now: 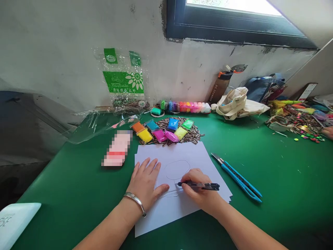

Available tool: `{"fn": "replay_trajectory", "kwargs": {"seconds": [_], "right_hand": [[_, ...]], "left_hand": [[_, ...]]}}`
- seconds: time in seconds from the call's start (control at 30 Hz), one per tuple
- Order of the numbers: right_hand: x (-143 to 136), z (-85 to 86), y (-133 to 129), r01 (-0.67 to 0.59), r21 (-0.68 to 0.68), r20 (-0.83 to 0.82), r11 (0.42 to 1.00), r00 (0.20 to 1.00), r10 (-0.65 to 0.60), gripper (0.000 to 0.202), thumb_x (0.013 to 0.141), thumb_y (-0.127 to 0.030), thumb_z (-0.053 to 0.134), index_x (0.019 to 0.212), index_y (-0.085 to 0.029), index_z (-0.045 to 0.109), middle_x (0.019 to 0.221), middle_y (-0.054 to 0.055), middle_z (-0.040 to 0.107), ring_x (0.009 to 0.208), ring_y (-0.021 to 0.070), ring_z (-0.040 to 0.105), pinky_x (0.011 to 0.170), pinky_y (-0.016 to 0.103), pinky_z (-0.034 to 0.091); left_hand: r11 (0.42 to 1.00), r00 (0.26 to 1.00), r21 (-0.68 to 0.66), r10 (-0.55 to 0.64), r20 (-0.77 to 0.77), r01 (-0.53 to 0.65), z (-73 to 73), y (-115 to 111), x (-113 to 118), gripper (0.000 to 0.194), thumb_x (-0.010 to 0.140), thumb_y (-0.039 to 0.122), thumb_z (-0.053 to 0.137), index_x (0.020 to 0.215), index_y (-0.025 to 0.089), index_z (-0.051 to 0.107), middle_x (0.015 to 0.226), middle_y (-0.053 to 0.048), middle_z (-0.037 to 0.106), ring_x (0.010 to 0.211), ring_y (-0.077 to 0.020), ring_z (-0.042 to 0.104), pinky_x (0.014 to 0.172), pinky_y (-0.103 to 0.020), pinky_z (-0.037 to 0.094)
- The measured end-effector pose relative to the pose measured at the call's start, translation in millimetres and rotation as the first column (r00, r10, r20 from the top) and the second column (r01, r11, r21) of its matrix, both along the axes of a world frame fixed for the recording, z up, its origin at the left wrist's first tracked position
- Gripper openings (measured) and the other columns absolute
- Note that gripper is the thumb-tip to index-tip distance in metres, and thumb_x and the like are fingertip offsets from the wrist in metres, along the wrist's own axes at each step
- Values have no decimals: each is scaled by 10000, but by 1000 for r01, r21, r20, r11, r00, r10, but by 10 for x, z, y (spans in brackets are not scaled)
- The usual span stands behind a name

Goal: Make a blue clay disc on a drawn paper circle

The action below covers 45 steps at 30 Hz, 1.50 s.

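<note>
White paper sheets [156, 222], slightly fanned at the corners, lie on the green tabletop. My left hand [145, 180] rests flat on the left part of the top sheet, fingers spread, a silver bangle at its wrist. A black pen [208, 186] is gripped in my right hand [199, 192], its tip at the sheet near the middle. Thin lines show there: a rounded outline above, with a few strokes below it, partly hidden by my hands. To the right of the paper lies a blue utility knife [240, 178], blade end pointing away and left.
Behind the paper, colored clay packets [158, 135] lie on a pile of sunflower seeds [194, 135]. Further back are a clear plastic bag [123, 81], a brown bottle [220, 86] and a cloth bag [238, 102]. Another person's hand [328, 132] shows at far right.
</note>
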State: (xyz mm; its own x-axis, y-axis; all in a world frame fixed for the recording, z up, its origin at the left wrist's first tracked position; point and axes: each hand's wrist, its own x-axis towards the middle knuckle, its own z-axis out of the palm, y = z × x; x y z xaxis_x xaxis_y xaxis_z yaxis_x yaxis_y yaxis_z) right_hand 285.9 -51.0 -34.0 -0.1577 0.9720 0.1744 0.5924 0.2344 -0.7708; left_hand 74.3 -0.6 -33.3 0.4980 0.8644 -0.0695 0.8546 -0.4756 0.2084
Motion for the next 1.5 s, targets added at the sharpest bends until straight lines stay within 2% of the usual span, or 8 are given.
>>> {"fn": "replay_trajectory", "kwargs": {"seconds": [0.6, 0.77, 0.9, 1.0, 1.5], "right_hand": [[-3, -13, 0, -23, -18, 3, 1000, 1000, 23, 84, 772, -158, 543, 772, -212, 607, 703, 0, 634, 701, 162, 554, 752, 345, 415], [34, 28, -1, 82, -88, -91, 993, 992, -90, 103, 762, -183, 525, 751, -206, 625, 725, 15, 631, 738, 179, 559, 675, 304, 430], [128, 43, 12, 170, -215, -228, 962, 949, -218, 132, 773, -216, 496, 690, -187, 594, 636, -2, 569, 611, 147, 498, 554, 261, 386], [175, 19, 23, 211, -237, -260, 948, 927, -271, 123, 761, -221, 506, 668, -183, 577, 588, -20, 508, 564, 129, 439, 517, 248, 345], [141, 12, 38, 219, -191, -164, 957, 954, -251, 129, 784, -227, 493, 712, -177, 588, 658, 8, 562, 627, 150, 491, 562, 261, 372]], "left_hand": [[1000, 1000, 5, 7, 13, -7, -2, -12, 0, 631, 791, 534, 546, 1327, 211, 466, 1426, -66, 412, 1333, -317, 277, 1097, -530, 162], [1000, 1000, 5, 5, 24, -5, -4, -9, -7, 635, 795, 546, 537, 1333, 217, 460, 1425, -67, 414, 1334, -315, 278, 1098, -530, 163], [1000, 1000, -5, 10, 20, -10, -1, -8, -2, 646, 793, 546, 537, 1338, 209, 455, 1426, -64, 413, 1334, -318, 276, 1094, -537, 171], [1000, 1000, -5, 14, 13, -14, 4, -5, 3, 636, 794, 529, 543, 1334, 206, 459, 1425, -60, 415, 1334, -317, 277, 1094, -537, 174], [1000, 1000, -21, 9, -6, -9, 16, 3, 13, 651, 797, 538, 534, 1341, 188, 452, 1435, -62, 398, 1338, -318, 269, 1099, -538, 166]]}}
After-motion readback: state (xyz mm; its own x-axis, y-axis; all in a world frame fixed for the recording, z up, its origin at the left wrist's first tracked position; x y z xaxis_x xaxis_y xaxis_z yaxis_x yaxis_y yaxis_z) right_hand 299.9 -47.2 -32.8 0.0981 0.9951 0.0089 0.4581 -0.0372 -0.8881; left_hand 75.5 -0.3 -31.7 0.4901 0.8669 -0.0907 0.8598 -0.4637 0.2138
